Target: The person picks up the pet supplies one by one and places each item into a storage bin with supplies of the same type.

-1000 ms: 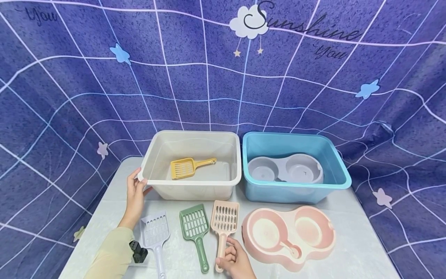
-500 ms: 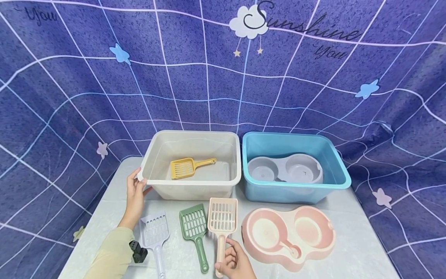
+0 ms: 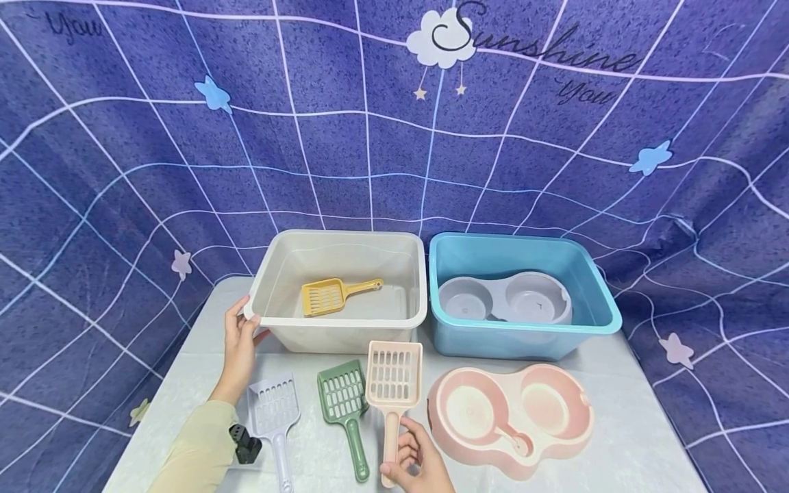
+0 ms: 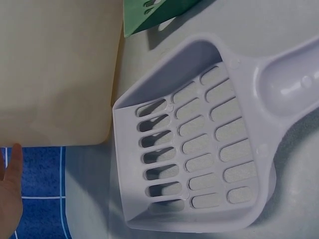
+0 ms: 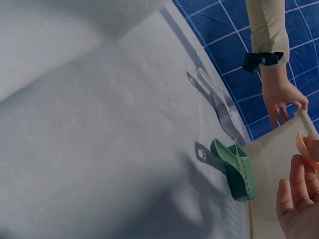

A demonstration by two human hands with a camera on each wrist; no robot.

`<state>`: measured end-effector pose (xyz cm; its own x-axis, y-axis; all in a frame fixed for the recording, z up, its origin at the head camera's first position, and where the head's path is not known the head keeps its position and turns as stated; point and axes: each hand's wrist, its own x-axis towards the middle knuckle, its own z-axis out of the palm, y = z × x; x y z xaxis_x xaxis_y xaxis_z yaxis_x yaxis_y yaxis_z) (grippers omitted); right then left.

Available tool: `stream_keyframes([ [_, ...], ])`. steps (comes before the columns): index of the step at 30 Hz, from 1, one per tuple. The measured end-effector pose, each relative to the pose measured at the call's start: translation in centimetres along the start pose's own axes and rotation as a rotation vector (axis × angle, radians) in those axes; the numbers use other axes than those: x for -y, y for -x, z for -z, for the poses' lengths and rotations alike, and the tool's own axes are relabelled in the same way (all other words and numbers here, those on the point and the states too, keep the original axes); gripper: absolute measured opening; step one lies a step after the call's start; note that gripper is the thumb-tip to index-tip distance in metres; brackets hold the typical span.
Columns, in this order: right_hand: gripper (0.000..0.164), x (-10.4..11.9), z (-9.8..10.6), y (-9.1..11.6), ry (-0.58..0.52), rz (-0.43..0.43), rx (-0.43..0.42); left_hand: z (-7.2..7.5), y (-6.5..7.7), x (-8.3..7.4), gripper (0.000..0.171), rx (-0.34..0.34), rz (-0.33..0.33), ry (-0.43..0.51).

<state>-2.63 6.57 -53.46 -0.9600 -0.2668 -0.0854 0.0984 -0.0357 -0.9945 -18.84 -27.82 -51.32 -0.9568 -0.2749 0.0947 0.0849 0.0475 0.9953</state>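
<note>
While the left hand (image 3: 239, 342) is gripping the near-left corner of the cream bin (image 3: 339, 337), the right hand (image 3: 419, 460) is pinching the handle of the peach scoop (image 3: 392, 412), its slotted head overlapping the bin's lower front wall in the head view, beside the green scoop (image 3: 349, 418). Judged step: lifting, the peach scoop apparently hanging clear of the table (image 3: 629, 438). Any move binward is probably calling for a steady pinch, height over the rim, and space from the yellow scoop (image 3: 346, 292) that is lying inside.
</note>
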Motion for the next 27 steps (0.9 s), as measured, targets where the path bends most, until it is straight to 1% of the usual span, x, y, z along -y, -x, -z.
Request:
stream_keyframes([
  [3, 0.077, 0.1, -0.1, -0.1, 0.010, 0.014, -0.013, 0.0, 0.0, 0.0, 0.051, -0.002, -0.002, 0.000],
  [6, 0.076, 0.3, -0.2, -0.3, 0.050, 0.054, -0.019, 0.0, -0.1, 0.1, 0.050, -0.005, -0.002, -0.003],
  [11, 0.072, 0.5, -0.1, -0.7, 0.098, 0.120, -0.001, 0.0, -0.2, 0.1, 0.050, -0.004, 0.003, 0.004],
  [15, 0.071, 0.9, 0.0, -1.0, 0.102, 0.136, 0.016, -0.1, -0.2, 0.0, 0.050, -0.004, 0.010, 0.000],
  [21, 0.071, 1.7, -0.1, -1.6, 0.070, 0.127, 0.038, -0.2, -0.1, -0.1, 0.051, -0.006, 0.018, -0.009],
  [24, 0.071, 1.9, -0.1, -1.9, 0.091, 0.151, 0.033, -0.1, -0.1, -0.1, 0.051, -0.010, 0.021, -0.007],
  [27, 0.068, 2.4, -0.2, -2.2, 0.131, 0.191, 0.009, -0.1, -0.1, 0.0, 0.051, -0.016, 0.023, -0.003],
])
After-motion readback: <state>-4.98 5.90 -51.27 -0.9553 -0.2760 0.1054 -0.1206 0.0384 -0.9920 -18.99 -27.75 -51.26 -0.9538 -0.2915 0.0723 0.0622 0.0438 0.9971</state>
